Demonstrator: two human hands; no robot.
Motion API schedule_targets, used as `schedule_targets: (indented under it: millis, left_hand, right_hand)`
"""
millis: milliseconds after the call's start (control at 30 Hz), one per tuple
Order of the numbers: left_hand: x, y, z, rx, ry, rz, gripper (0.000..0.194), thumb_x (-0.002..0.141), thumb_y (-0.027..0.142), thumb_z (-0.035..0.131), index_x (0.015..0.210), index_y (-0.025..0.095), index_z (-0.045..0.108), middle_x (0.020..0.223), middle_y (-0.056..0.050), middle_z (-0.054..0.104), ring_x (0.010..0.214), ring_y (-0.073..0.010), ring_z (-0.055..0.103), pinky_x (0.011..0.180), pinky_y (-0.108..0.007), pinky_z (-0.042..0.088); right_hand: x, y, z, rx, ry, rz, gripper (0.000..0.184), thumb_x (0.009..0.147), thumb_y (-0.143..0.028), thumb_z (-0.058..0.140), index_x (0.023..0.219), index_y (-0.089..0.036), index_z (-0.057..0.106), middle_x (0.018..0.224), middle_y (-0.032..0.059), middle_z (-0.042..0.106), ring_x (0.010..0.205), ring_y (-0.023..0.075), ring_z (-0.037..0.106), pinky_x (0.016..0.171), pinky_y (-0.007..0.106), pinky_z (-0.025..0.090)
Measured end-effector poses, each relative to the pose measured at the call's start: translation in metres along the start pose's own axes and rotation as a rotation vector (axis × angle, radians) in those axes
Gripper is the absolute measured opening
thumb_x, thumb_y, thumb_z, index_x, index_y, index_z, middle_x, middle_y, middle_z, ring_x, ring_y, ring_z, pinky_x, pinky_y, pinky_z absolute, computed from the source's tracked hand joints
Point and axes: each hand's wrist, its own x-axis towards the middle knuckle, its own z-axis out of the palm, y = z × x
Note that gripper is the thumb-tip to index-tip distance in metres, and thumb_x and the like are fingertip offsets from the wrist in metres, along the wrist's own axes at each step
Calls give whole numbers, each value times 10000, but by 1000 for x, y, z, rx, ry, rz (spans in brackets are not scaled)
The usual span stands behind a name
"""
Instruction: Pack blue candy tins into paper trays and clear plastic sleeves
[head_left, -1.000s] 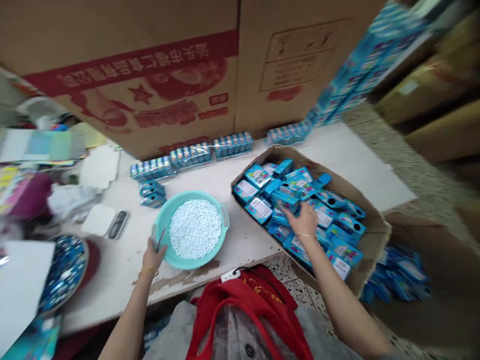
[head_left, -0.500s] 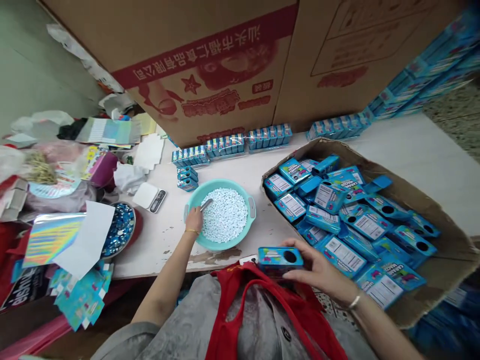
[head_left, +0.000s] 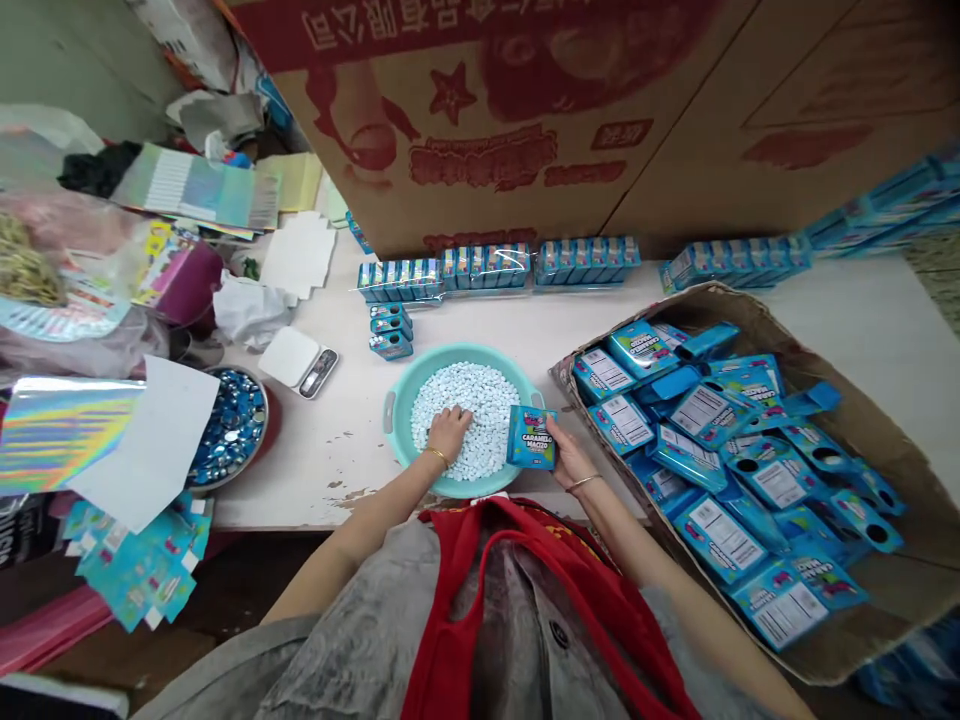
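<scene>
My left hand reaches into a turquoise basin of small white candies. Its fingers are curled down at the candy surface, and whatever they grip is hidden from above. Over the basin's right side, my right hand grips a blue candy box by its right edge. The box's printed front faces me, and it covers part of the basin's rim.
At right, a cut-down carton holds several blue boxes. Small boxes and wrapped rows stand behind the basin, before a large carton. Left are a white scale and a red bowl.
The right hand has raised the blue box from my lap to the basin. My left hand has moved from the rim into the candies; the metal tool it held no longer shows clearly.
</scene>
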Motion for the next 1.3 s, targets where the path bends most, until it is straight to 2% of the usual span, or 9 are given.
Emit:
schedule_targets:
  millis: [167, 300, 467, 667, 800, 1000, 1133, 1233, 1300]
  left_hand:
    - [-10, 16, 6, -155, -91, 92, 326, 804, 45, 452, 1090, 175, 540, 1069, -95, 589, 1001, -220, 555, 885, -364, 446]
    - [-15, 2, -12, -299, -83, 165, 278, 835, 117, 455, 1103, 169, 508, 1093, -81, 599, 998, -186, 568, 897, -327, 465]
    - [-29, -18, -61, -391, -15, 237, 255, 873, 172, 444, 1123, 155, 490, 1114, -103, 583, 1051, -200, 543, 937, -357, 446]
    - [-50, -15, -136, -333, 105, 432, 240, 926, 259, 428, 1133, 160, 501, 1080, -109, 591, 1011, -209, 554, 892, -360, 453]
    - [-58, 6, -171, -81, 38, 460, 213, 908, 203, 439, 1098, 159, 524, 1021, -95, 608, 970, -215, 570, 844, -346, 462]
    - [-67, 56, -203, 327, -94, 309, 364, 866, 74, 415, 1218, 136, 481, 981, -104, 632, 909, -253, 595, 722, -359, 457]
    - [-74, 81, -214, 393, -112, 294, 262, 909, 96, 354, 1029, 122, 585, 899, -126, 619, 902, -276, 581, 717, -386, 445]
    - [-76, 77, -215, 392, -83, 312, 257, 916, 118, 357, 896, 129, 613, 873, -132, 600, 895, -275, 563, 718, -390, 436]
    - [-71, 59, -210, 387, -43, 306, 241, 914, 128, 369, 938, 142, 608, 886, -117, 591, 874, -262, 550, 709, -382, 426]
  right_hand:
    - [-4, -10, -9, -4, -6, -18, 410, 640, -446, 802, 949, -217, 660, 952, 25, 728, 861, 233, 687, 756, 397, 578]
    - [-13, -22, -16, -187, -22, -261, 427, 649, -378, 800, 1008, -230, 622, 1031, 24, 701, 976, 231, 644, 875, 410, 525]
    - [-22, -32, -15, -661, 36, -651, 369, 733, -395, 720, 1024, -217, 581, 992, 50, 661, 923, 221, 615, 871, 400, 502]
    - [-18, -34, 9, -1127, -104, -988, 303, 848, -282, 556, 1140, -200, 553, 1099, 112, 606, 1046, 258, 562, 932, 442, 461]
    - [-12, -25, 20, -1199, -199, -1056, 336, 851, -223, 512, 1186, -206, 530, 1138, 113, 597, 1090, 267, 543, 965, 467, 447]
    - [-10, -13, 25, -1234, -257, -1107, 355, 860, -217, 508, 1215, -206, 516, 1153, 115, 601, 1100, 271, 538, 958, 468, 457]
    - [-7, -9, 27, -1232, -280, -1079, 367, 865, -234, 516, 1231, -220, 498, 1163, 113, 596, 1113, 274, 534, 968, 482, 451]
    - [-3, -6, 26, -1218, -287, -1064, 368, 865, -222, 507, 1233, -223, 491, 1166, 111, 592, 1122, 269, 531, 980, 483, 444]
    - [-1, -6, 24, -1207, -277, -1059, 363, 867, -216, 494, 1230, -220, 488, 1182, 116, 575, 1141, 268, 520, 989, 481, 439]
